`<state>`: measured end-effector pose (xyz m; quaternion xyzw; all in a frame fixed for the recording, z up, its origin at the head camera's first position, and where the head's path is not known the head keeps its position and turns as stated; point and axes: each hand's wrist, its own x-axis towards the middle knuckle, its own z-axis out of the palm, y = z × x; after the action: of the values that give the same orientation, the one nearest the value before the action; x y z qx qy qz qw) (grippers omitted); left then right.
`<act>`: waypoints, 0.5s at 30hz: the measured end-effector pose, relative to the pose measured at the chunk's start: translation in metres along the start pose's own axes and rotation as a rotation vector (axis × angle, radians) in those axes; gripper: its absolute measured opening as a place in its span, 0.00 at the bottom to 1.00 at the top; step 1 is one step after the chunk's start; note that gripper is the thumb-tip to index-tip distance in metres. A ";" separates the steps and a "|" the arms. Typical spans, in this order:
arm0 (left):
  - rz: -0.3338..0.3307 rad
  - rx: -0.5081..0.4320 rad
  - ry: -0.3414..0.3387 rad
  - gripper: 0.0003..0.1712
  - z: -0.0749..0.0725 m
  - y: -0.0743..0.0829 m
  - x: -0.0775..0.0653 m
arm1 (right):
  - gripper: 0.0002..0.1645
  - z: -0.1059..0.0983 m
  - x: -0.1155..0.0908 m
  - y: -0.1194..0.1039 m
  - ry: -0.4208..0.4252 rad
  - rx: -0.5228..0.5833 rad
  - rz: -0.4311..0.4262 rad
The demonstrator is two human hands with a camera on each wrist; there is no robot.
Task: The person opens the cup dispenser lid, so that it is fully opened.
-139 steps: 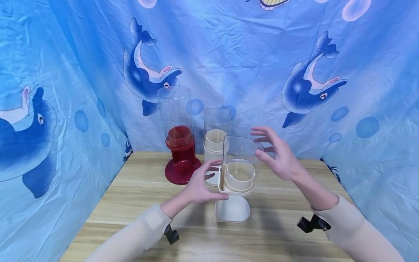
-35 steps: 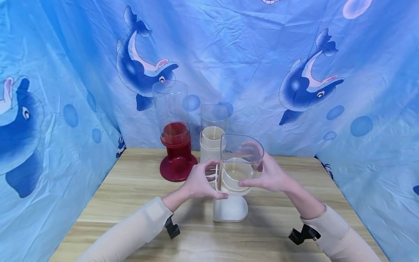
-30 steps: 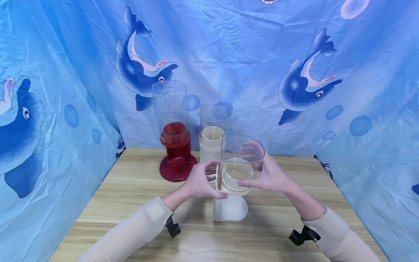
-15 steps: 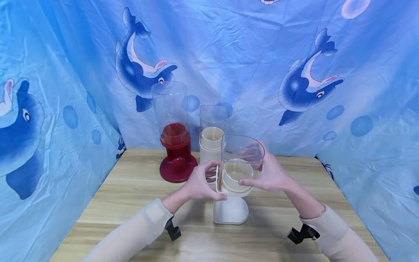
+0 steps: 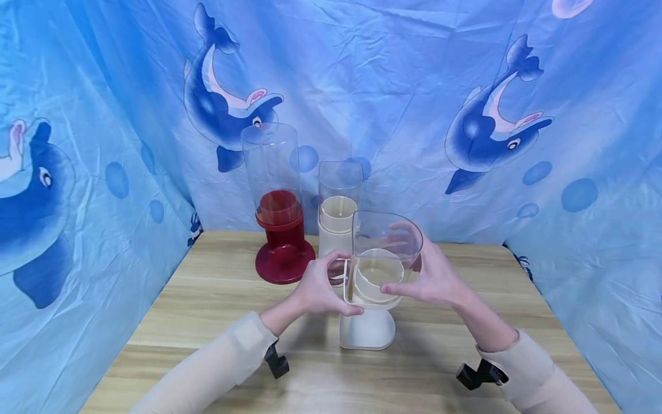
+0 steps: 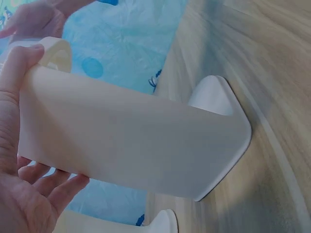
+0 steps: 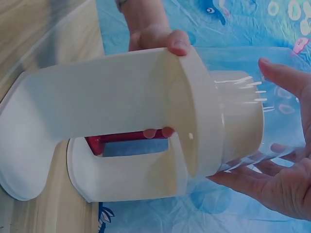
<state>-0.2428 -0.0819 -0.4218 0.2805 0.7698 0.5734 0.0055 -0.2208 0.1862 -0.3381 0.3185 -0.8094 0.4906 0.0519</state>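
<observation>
A white stand with a round cream collar stands upright on the table. A clear D-shaped container sits over that collar. My left hand grips the stand's upper part from the left, thumb at the front edge. In the left wrist view its fingers curl round the stand's flat back. My right hand holds the clear container from the right, thumb in front and fingers behind, seen through the plastic. In the right wrist view this hand curves round the container's wall.
Behind on the left stands a red dispenser with a tall clear cylinder. A second white dispenser, also with a clear container, is just behind the left hand. Blue dolphin-print cloth surrounds the wooden table.
My right hand, spread beside the container in the oldest frame, has closed in and now holds it. The left hand keeps its grip. Over the last second little has moved besides the camera.
</observation>
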 end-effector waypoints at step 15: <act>0.032 -0.017 0.001 0.52 0.004 -0.009 0.002 | 0.76 0.012 0.007 0.020 0.073 0.108 -0.213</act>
<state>-0.2464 -0.0793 -0.4304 0.2925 0.7602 0.5801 -0.0016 -0.2351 0.1793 -0.3563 0.3870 -0.7408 0.5367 0.1160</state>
